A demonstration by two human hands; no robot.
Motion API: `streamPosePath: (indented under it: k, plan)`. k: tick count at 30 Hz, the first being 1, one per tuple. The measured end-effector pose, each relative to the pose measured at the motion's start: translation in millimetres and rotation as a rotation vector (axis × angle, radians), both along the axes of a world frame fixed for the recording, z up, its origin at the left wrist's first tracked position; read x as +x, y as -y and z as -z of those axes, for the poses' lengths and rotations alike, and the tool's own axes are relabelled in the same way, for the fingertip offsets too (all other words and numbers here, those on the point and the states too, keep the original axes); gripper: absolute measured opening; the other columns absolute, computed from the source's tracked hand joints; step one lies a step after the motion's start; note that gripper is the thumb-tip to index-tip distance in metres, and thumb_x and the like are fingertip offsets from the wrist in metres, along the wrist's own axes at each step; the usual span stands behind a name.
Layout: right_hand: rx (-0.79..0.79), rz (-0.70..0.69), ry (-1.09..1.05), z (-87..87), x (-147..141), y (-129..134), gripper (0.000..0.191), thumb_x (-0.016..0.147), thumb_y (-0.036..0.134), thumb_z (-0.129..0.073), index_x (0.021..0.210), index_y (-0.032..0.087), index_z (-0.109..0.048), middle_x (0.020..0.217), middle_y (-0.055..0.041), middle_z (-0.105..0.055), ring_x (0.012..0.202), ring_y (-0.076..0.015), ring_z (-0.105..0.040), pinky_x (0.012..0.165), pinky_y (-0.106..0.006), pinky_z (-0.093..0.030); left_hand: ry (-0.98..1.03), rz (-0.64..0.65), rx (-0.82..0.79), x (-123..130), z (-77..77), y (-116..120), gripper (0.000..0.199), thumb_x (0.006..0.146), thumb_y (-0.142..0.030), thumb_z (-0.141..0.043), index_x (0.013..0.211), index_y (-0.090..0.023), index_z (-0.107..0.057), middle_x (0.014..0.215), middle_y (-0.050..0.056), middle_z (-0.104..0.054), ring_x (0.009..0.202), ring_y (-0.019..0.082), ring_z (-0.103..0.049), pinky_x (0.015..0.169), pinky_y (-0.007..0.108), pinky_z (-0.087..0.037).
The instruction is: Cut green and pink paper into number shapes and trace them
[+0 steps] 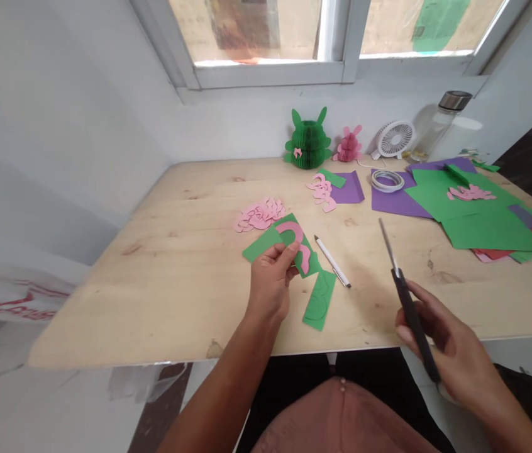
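Observation:
My left hand [270, 277] pinches a pink curved paper cutout [304, 257] against a piece of green paper [289, 234]. In my right hand [445, 343] is a pair of black-handled scissors [410, 308], blades pointing up and away from me, apart from the paper. Beside the left hand lies a green paper strip [320, 302] with a curved outline drawn on it. A white pen [332, 261] rests on the table between the hands. Just beyond the left hand is a pile of pink cutouts [261, 215].
At the back stand a green paper figure [310, 145], a smaller pink one [349, 146], a white fan [394, 139] and a glass bottle [431, 132]. Green sheets [487, 220], purple paper [395, 200] and a tape roll [387, 180] lie to the right on the wooden table [153, 283].

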State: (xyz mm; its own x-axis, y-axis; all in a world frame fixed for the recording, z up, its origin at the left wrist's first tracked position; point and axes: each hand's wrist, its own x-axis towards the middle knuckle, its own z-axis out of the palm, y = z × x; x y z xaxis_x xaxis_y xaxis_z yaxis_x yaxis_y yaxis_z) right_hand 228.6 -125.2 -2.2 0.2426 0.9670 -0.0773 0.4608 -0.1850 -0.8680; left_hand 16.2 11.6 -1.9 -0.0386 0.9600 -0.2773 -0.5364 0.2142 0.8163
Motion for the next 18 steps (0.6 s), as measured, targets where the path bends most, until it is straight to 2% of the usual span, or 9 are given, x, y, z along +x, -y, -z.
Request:
streamPosePath:
  k: [2, 4, 6, 8, 12, 15, 18]
  plan:
    - [0.01, -0.055, 0.313, 5.9, 22.6, -11.3, 0.052, 0.085, 0.044, -0.055, 0.133, 0.026, -0.05, 0.088, -0.0058, -0.07, 0.081, -0.0252, -0.067, 0.066, -0.033, -0.051, -0.022, -0.002, -0.01, -4.9, 1.3, 0.9, 0.03, 0.055, -0.026, -0.083, 0.061, -0.015, -0.056, 0.06, -0.003, -0.058, 0.055, 0.008, -0.053, 0.052, 0.021, -0.044]
    - [0.052, 0.014, 0.687, 10.5, 43.2, -23.6, 0.048, 0.083, 0.039, -0.051, 0.129, 0.025, -0.055, 0.096, -0.0089, -0.073, 0.081, -0.0302, -0.069, 0.06, -0.036, -0.051, -0.042, 0.011, -0.022, -8.4, 3.4, 2.5, 0.029, 0.056, -0.026, -0.083, 0.06, -0.015, -0.056, 0.058, -0.003, -0.057, 0.054, 0.008, -0.052, 0.052, 0.021, -0.044]
    - [0.047, 0.072, 1.008, 13.6, 59.5, -35.1, 0.045, 0.082, 0.04, -0.05, 0.124, 0.025, -0.058, 0.096, -0.0098, -0.073, 0.071, -0.0326, -0.069, 0.049, -0.036, -0.046, -0.055, 0.027, -0.035, -10.9, 6.0, 4.2, 0.028, 0.057, -0.027, -0.083, 0.059, -0.015, -0.057, 0.056, -0.004, -0.056, 0.053, 0.007, -0.052, 0.052, 0.02, -0.044]
    - [0.045, 0.076, 1.201, 15.8, 71.3, -44.8, 0.04, 0.083, 0.04, -0.05, 0.119, 0.026, -0.061, 0.095, -0.0088, -0.074, 0.065, -0.0311, -0.068, 0.043, -0.034, -0.041, -0.056, 0.039, -0.053, -13.0, 8.7, 5.5, 0.029, 0.056, -0.027, -0.083, 0.06, -0.014, -0.058, 0.057, -0.003, -0.057, 0.053, 0.007, -0.053, 0.053, 0.02, -0.044]
    - [0.061, -0.001, 1.323, 21.5, 85.2, -55.4, 0.037, 0.085, 0.039, -0.047, 0.117, 0.026, -0.061, 0.096, -0.0088, -0.073, 0.069, -0.0292, -0.068, 0.042, -0.033, -0.038, -0.044, 0.033, -0.093, -17.2, 12.7, 6.7, 0.03, 0.053, -0.027, -0.085, 0.061, -0.015, -0.059, 0.06, -0.003, -0.061, 0.054, 0.008, -0.055, 0.053, 0.02, -0.045]
    - [0.05, -0.041, 1.307, 23.4, 90.4, -55.0, 0.038, 0.086, 0.041, -0.045, 0.117, 0.026, -0.061, 0.097, -0.0095, -0.072, 0.074, -0.0306, -0.068, 0.044, -0.034, -0.039, -0.036, 0.027, -0.108, -19.4, 14.9, 6.5, 0.031, 0.052, -0.027, -0.086, 0.06, -0.015, -0.059, 0.06, -0.003, -0.061, 0.053, 0.008, -0.055, 0.052, 0.02, -0.045]
    - [0.034, -0.063, 1.27, 17.3, 89.9, -50.8, 0.036, 0.087, 0.042, -0.045, 0.113, 0.025, -0.062, 0.095, -0.0102, -0.071, 0.076, -0.0307, -0.067, 0.048, -0.036, -0.042, -0.023, 0.024, -0.111, -19.6, 17.0, 5.6, 0.03, 0.052, -0.026, -0.086, 0.061, -0.015, -0.059, 0.059, -0.003, -0.061, 0.053, 0.008, -0.055, 0.052, 0.02, -0.045]
